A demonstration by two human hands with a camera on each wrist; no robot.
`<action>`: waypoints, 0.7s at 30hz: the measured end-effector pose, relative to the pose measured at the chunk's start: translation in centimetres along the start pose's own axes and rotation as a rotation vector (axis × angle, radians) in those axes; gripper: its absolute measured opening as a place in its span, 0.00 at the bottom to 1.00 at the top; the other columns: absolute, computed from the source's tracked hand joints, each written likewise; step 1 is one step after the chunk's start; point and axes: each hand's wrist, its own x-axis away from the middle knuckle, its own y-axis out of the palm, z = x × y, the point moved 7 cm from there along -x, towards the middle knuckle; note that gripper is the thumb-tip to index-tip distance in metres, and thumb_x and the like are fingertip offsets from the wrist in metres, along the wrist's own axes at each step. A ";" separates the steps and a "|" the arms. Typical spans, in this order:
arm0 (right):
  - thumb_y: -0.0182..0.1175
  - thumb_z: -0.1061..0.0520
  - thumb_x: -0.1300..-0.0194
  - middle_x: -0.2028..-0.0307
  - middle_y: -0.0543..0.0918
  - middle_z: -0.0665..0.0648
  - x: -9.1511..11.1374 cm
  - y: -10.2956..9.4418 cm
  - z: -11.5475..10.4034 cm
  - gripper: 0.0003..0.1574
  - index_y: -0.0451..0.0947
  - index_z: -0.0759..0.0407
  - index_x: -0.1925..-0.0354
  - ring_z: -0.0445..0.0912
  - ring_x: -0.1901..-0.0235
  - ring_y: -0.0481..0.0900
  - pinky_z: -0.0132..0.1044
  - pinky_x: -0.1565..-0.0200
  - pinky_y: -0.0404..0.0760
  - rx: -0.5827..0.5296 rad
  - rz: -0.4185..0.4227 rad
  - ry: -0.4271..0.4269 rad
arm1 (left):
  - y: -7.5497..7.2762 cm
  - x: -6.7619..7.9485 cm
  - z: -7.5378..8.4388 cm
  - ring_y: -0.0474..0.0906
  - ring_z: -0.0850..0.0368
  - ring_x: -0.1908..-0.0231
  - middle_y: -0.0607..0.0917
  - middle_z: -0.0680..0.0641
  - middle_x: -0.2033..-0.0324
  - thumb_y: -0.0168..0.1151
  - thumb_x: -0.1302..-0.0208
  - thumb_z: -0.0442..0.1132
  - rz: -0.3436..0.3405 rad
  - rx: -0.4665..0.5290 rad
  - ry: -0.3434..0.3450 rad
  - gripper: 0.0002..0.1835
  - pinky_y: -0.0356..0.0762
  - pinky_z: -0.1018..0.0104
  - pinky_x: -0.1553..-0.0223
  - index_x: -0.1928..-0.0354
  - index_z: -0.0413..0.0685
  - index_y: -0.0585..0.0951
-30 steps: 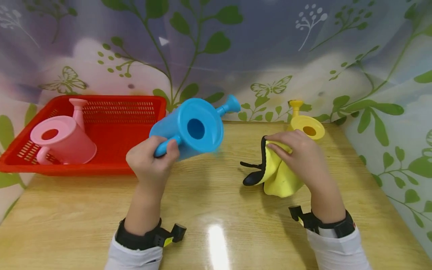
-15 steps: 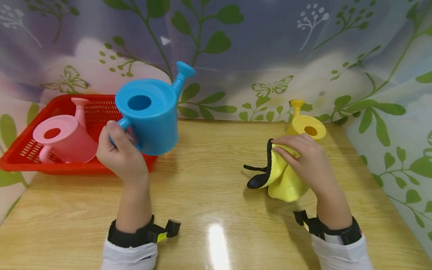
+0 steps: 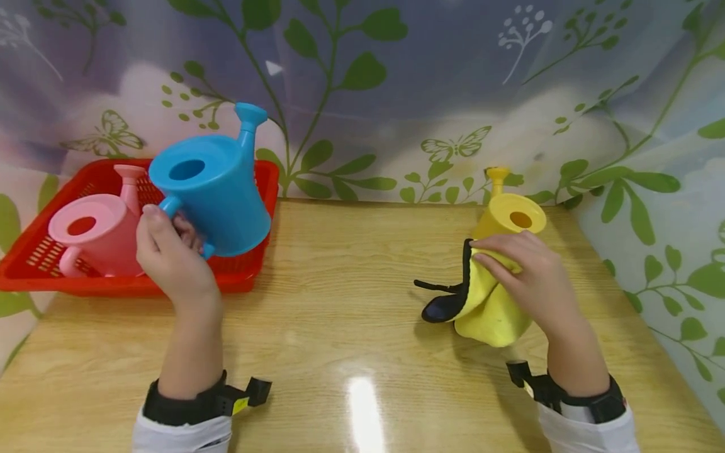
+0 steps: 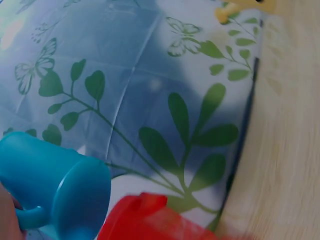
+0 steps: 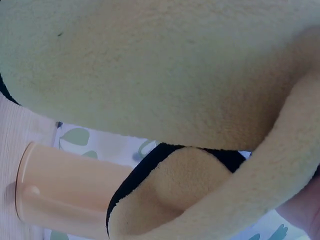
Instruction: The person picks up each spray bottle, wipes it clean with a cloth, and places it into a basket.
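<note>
My left hand [image 3: 178, 258] grips the handle of a blue watering can [image 3: 218, 195], holding it upright over the right part of the red basket [image 3: 226, 283]. In the left wrist view the blue watering can [image 4: 75, 195] shows at lower left, near the red basket rim [image 4: 145, 215]. A pink watering can [image 3: 104, 233] sits in the basket's left side. On the right, my right hand [image 3: 529, 267] pinches a yellow cloth [image 3: 493, 314] with black edging and a black loop. The cloth fills much of the right wrist view. Behind that hand stands a yellow watering can [image 3: 512, 214], partly hidden.
Everything is on a wooden table [image 3: 351, 302]. A patterned curtain [image 3: 362, 113] with leaves and butterflies hangs along its back edge, and a similar covering [image 3: 668, 251] runs along the right side.
The blue watering can was tilted near the middle; my left hand has carried it left over the basket and turned it upright. My right hand with the cloth has drifted slightly right and nearer.
</note>
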 end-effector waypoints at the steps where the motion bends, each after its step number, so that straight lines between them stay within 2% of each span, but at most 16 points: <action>1: 0.61 0.49 0.36 0.63 0.87 0.59 0.1 -0.1 0.1 0.17 0.85 0.61 0.60 0.50 0.65 0.80 0.31 0.62 0.71 -0.003 0.010 -0.003 | -0.2 -0.2 -0.1 0.62 0.60 0.80 0.68 0.52 0.83 0.51 0.28 0.43 -0.011 -0.029 -0.020 0.14 0.63 0.71 0.72 0.76 0.53 0.71; 4: 0.52 0.39 0.34 0.64 0.88 0.58 0.3 -0.5 0.4 0.29 0.86 0.61 0.62 0.51 0.66 0.80 0.31 0.64 0.71 0.004 0.049 0.002 | -0.9 -0.8 -0.1 0.65 0.60 0.75 0.70 0.53 0.80 0.51 0.28 0.47 -0.033 -0.078 -0.086 0.13 0.65 0.70 0.66 0.73 0.54 0.73; 7: 0.50 0.36 0.35 0.66 0.88 0.58 0.5 -1.2 0.7 0.32 0.86 0.60 0.63 0.53 0.66 0.81 0.31 0.62 0.73 0.005 0.092 0.012 | -2.0 -1.5 -0.5 0.67 0.59 0.71 0.73 0.52 0.77 0.52 0.29 0.50 -0.051 -0.116 -0.184 0.13 0.66 0.69 0.62 0.69 0.52 0.75; 14: 0.51 0.35 0.33 0.67 0.87 0.61 0.7 -2.9 1.4 0.34 0.85 0.63 0.62 0.49 0.66 0.78 0.19 0.58 0.69 0.047 0.077 0.060 | -5.2 -3.3 -2.2 0.68 0.63 0.60 0.74 0.54 0.65 0.50 0.29 0.53 -0.067 -0.188 -0.518 0.13 0.66 0.71 0.56 0.57 0.53 0.75; 17: 0.51 0.35 0.33 0.67 0.87 0.63 0.9 -3.7 1.7 0.35 0.85 0.65 0.62 0.40 0.65 0.77 0.17 0.59 0.67 0.047 0.090 0.080 | -6.2 -3.7 -2.8 0.66 0.65 0.55 0.73 0.56 0.60 0.48 0.28 0.53 -0.097 -0.169 -0.613 0.13 0.62 0.72 0.51 0.52 0.55 0.73; 21: 0.53 0.36 0.34 0.67 0.86 0.65 1.2 -4.7 2.3 0.34 0.85 0.66 0.62 0.24 0.59 0.71 0.16 0.58 0.66 0.018 0.123 0.091 | -6.9 -4.2 -3.5 0.66 0.63 0.55 0.73 0.54 0.59 0.46 0.27 0.51 -0.149 -0.068 -0.648 0.13 0.64 0.74 0.53 0.52 0.53 0.73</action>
